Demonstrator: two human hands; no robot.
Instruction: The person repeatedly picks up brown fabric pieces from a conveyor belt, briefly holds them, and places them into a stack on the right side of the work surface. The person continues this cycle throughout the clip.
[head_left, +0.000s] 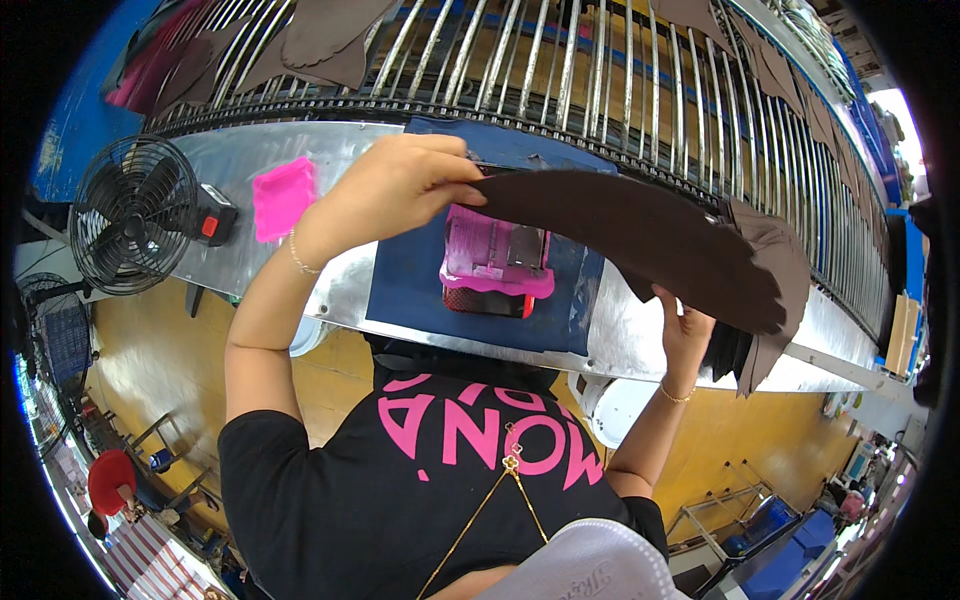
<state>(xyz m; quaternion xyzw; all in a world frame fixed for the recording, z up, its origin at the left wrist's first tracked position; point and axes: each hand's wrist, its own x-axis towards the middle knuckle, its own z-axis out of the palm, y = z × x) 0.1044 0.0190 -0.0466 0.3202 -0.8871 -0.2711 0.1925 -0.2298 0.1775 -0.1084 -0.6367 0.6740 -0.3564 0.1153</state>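
Both hands held one dark brown cut piece [640, 235] above the metal bench [340, 150]: left hand [390, 190] pinched its near end, right hand [685, 335] gripped it from below w/ more brown pieces [775, 270] stacked at that side. Under the piece, a pink-and-red block-shaped thing [495, 265] sat on a navy mat [410, 275], approx. mid-bench. Flat pink pad [283, 197] lay further left, next to a black device w/ red button [213, 217] & a round wire-cage fan [132, 214]; slatted rack [600, 70] ran behind.
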